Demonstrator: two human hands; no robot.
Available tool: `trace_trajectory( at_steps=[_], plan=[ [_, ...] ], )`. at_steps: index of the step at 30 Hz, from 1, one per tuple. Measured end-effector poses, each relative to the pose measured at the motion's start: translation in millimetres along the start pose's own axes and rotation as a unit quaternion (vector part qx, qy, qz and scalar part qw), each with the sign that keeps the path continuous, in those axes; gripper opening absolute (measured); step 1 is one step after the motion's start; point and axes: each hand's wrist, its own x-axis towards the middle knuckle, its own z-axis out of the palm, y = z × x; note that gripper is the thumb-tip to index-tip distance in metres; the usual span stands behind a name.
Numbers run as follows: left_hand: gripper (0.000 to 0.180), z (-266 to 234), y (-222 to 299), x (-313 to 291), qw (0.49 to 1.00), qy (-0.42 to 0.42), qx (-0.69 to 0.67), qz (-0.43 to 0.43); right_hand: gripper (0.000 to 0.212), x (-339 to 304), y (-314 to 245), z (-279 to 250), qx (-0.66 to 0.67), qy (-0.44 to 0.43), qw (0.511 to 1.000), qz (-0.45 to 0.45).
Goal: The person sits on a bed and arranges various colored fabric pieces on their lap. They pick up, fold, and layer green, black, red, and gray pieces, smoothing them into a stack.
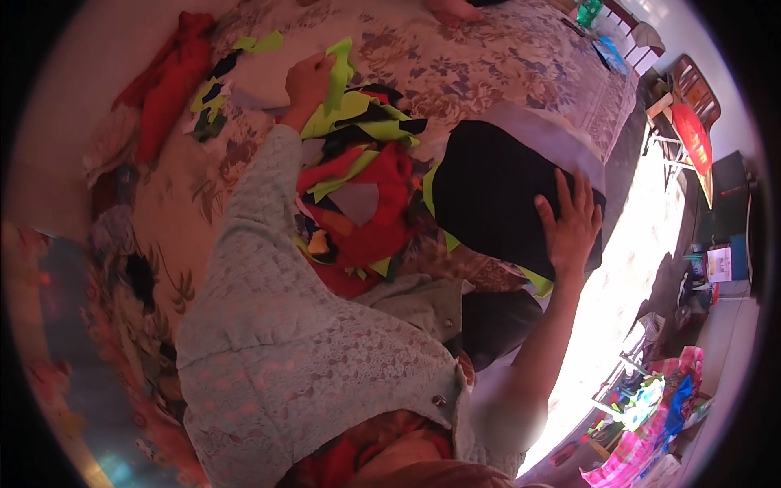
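The left hand (309,80) is gripping a neon-green fabric strip (338,75), its fingers curling in; the right hand (572,226) is lying on a black fabric piece (496,187), fingers spreading apart.

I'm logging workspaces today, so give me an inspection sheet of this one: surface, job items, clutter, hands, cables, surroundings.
Surface: floral bedspread
Job items: lime-green strip; black cloth piece
Clutter: mixed scrap pile, including red and lime-green pieces
Hands: left hand holds the strip; right hand rests on the black cloth piece, fingers spread
Cables: nothing seen
Surroundings: wooden chair at upper right
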Motion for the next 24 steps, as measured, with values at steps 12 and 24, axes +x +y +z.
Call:
trace_trajectory(
  at_steps=[12, 24],
  plan=[
    [0.027, -16.8, 189.4, 23.1, 0.857, -0.033, -0.501, 0.111, 0.057, 0.7, 1.7, 5.3, -0.016, 0.031, 0.999, -0.006],
    [0.037, 93.4, 268.1, -85.3, 0.763, -0.387, -0.245, 0.456, 0.059, 1.3, -1.0, -6.7, 0.032, -0.031, 0.999, 0.016]
  ],
)
